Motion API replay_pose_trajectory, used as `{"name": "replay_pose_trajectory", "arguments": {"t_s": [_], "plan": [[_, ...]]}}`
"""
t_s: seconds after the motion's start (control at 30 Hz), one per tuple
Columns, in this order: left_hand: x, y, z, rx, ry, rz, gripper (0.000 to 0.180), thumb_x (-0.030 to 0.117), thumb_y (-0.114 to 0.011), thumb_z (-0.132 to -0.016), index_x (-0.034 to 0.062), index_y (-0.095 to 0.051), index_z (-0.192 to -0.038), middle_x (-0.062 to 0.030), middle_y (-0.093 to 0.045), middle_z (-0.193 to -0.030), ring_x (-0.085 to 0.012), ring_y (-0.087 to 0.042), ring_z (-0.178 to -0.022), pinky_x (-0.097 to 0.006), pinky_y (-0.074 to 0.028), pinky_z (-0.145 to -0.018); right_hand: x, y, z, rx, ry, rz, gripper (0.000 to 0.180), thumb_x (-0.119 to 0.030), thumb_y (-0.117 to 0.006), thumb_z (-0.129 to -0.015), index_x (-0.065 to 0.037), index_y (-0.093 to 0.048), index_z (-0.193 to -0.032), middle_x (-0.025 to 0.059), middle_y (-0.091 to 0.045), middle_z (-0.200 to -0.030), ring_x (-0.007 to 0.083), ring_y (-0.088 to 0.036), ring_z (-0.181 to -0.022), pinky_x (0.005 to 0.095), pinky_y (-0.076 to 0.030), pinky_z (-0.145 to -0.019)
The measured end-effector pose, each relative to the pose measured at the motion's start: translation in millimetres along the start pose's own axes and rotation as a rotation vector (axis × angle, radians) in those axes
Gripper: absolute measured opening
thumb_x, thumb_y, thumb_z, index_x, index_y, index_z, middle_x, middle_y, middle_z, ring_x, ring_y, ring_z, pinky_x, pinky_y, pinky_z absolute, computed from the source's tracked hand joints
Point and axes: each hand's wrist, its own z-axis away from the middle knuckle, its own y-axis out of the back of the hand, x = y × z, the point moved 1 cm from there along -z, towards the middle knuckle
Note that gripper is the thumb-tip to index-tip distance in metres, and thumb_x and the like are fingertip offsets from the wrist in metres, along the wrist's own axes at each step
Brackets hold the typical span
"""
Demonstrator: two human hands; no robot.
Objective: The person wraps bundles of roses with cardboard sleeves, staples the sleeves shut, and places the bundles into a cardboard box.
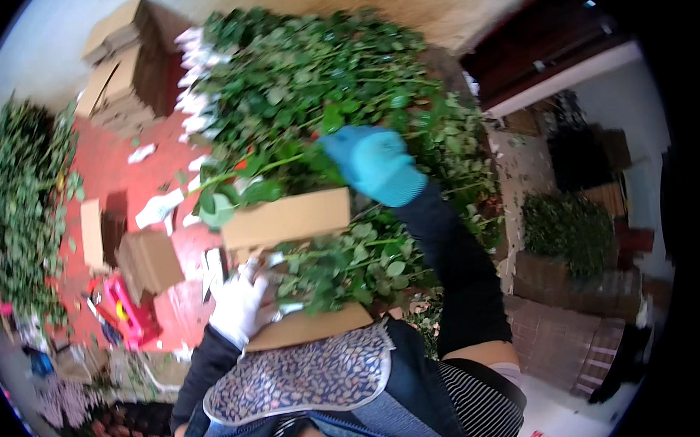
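My right hand (375, 165), in a blue glove, is closed on the leafy end of a long green stem (279, 162). That stem reaches left to a white-wrapped cut end (161, 210) over the red tabletop. Below it lies an open cardboard box (288, 217) with leafy stems (329, 269) inside, their white-wrapped ends toward the left. My left hand (241, 303), in a white glove, rests at the box's left end with its fingers stretched beside those ends. A dark-and-white tool or holder (212, 274), its kind unclear, lies next to this hand.
A large heap of leafy stems (322, 73) covers the table's far side, another (22, 207) the left. Folded cardboard (125, 76) is stacked at the far left. Small cardboard pieces (147, 264) and a pink tool caddy (133, 311) stand on the red tabletop (101, 162).
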Motion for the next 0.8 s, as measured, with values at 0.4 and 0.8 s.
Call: {"name": "replay_pose_trajectory", "arguments": {"t_s": [0.4,0.8], "plan": [[-24,-19,8,0.081,-0.013,0.114,0.085,0.015,-0.082,-0.064,-0.0007,-0.043,-0.137,-0.0214,-0.06,-0.113,-0.039,-0.061,-0.099,-0.044,-0.049,-0.088,-34,-22,119,-0.411,-0.038,-0.04,0.017,-0.011,-0.065,-0.079,-0.01,-0.063,-0.096,0.0123,-0.062,-0.08,0.0317,-0.063,-0.077,0.0436,-0.051,-0.064],[-20,-24,8,0.084,0.108,0.07,0.072,0.019,-0.075,-0.073,0.0022,-0.044,-0.135,-0.0223,-0.059,-0.107,-0.0361,-0.062,-0.096,-0.045,-0.051,-0.082,-167,-33,23,-0.28,0.215,-0.226,0.045,-0.022,-0.06,-0.085,-0.005,-0.053,-0.127,0.0106,-0.061,-0.105,0.0246,-0.065,-0.066,0.0429,-0.051,-0.054]]}}
